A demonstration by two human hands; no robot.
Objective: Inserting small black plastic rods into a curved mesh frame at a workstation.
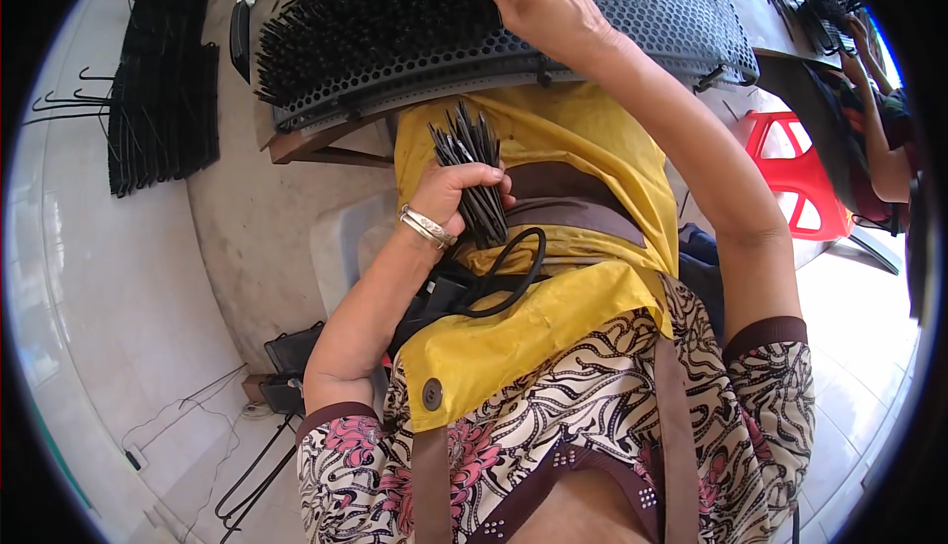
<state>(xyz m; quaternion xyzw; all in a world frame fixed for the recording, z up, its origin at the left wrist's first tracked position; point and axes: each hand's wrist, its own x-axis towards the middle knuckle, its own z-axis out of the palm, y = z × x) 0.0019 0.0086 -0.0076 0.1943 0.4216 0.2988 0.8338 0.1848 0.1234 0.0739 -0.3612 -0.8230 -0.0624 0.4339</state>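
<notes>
In my left hand (449, 194), fingers wrapped round it, is a bundle of thin black sticks (474, 154) held above my lap. Their kind does not show. My right hand (538, 1) reaches over a black perforated tray (632, 11). Its thumb and fingertips are pinched together at the edge of a dense field of upright black sticks (365, 26) filling the tray's left part. What the fingertips pinch is too small to make out. Round holes without sticks show to the right of that hand.
A wooden table (321, 149) carries the tray. Black strips and hooked rods (163, 100) hang on the left wall. At the right, a red plastic stool (800, 179) stands near another person's arm (874, 129). A black strap or cable (513, 287) lies across my yellow apron (583, 149).
</notes>
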